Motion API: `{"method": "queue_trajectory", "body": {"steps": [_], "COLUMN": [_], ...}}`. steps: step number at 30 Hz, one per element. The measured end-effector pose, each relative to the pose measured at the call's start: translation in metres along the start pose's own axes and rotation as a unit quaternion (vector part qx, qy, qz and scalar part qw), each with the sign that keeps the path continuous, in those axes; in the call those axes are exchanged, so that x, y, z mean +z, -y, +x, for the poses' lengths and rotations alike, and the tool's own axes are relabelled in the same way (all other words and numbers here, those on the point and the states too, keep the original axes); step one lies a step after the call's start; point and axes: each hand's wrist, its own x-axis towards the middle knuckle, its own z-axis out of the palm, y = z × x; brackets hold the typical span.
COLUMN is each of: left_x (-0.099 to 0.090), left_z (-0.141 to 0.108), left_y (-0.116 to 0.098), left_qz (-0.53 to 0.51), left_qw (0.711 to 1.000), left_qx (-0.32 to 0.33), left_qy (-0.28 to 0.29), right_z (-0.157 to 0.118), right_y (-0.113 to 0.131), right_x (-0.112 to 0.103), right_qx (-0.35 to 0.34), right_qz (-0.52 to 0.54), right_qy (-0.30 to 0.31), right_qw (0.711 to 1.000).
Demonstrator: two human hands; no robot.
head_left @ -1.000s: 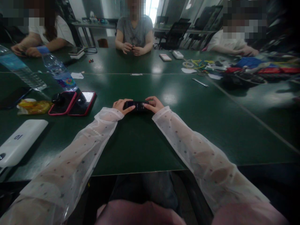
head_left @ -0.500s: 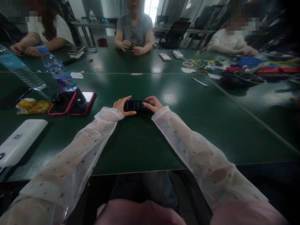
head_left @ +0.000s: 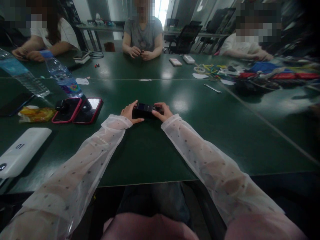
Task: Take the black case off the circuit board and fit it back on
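A small black device (head_left: 146, 111) with a screen is held between both hands, low over the green table (head_left: 140, 150). Its screen side faces up and its near side shows dark. My left hand (head_left: 130, 113) grips the left end, with the thumb along the near edge and the fingers at the far side. My right hand (head_left: 163, 111) grips the right end, its thumb on the device near the buttons and its fingers behind. Sheer white sleeves with dark stars cover both forearms.
On the left are a white power bank (head_left: 25, 151), two red-edged phones (head_left: 87, 110), a yellow packet (head_left: 36, 114) and water bottles (head_left: 63, 78). A wrench (head_left: 212, 88) and heaped cables (head_left: 265, 75) lie on the right. Three people sit across the table.
The black device has tilted, so its near side shows more and its screen face looks narrower. Both hands still hold it. The hands of the person opposite have shifted slightly.
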Motion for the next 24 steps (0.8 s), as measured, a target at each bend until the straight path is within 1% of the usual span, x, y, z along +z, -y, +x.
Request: {"method": "queue_trajectory", "body": {"steps": [3,5,8,10,11,12,14,16,19,24], "left_x": [0.003,0.004,0.004,0.003,0.002,0.002,0.0,-0.001,-0.001,-0.001], "left_z": [0.002,0.003,0.004,0.004,0.003,0.003,0.003,0.002,0.002,0.003], "left_y": [0.003,0.005,0.005,0.004,0.003,0.003,0.002,0.001,0.0,0.001], "left_qz": [0.009,0.015,0.018,0.018,0.017,0.016,0.014,0.013,0.013,0.013], "left_qw": [1.0,1.0,1.0,1.0,1.0,1.0,1.0,1.0,0.999,0.999], "left_qx": [-0.004,-0.01,-0.015,-0.011,-0.008,-0.006,-0.009,-0.012,-0.013,-0.013], "left_qy": [0.012,0.014,0.007,0.01,0.012,0.015,0.019,0.023,0.026,0.028], "right_z": [-0.002,-0.002,0.005,0.012,0.015,0.018,0.021,0.02,0.018,0.022], "right_y": [0.005,0.006,0.004,0.001,-0.002,-0.004,-0.009,-0.016,-0.027,-0.043], "right_x": [0.0,0.0,-0.004,-0.011,-0.015,-0.021,-0.032,-0.039,-0.04,-0.027], "right_qx": [-0.03,-0.048,-0.05,-0.032,-0.019,-0.011,-0.004,-0.002,0.003,0.034], "right_qz": [-0.049,-0.05,0.03,0.101,0.12,0.12,0.064,-0.031,-0.122,-0.166], "right_qy": [0.009,0.01,0.005,0.003,-0.001,-0.025,-0.089,-0.117,-0.125,-0.12], "right_qw": [0.998,0.998,0.998,0.994,0.993,0.992,0.994,0.993,0.985,0.978]}}
